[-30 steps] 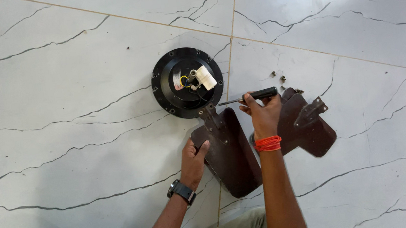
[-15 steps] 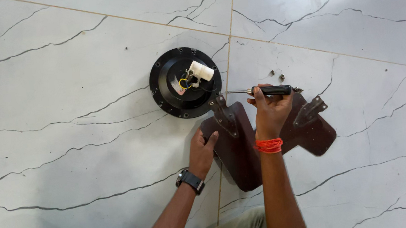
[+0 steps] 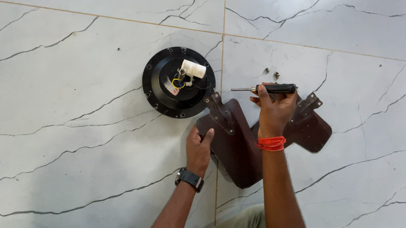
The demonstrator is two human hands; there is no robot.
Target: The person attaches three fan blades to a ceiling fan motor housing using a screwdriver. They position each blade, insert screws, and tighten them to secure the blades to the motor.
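One round black motor housing (image 3: 178,83) is seen on the floor. Two dark brown fan blades (image 3: 236,145) are counted, one overlapping the other (image 3: 308,126). One screwdriver (image 3: 271,89) is held. Two small loose screws (image 3: 271,73), possibly three, are made out.
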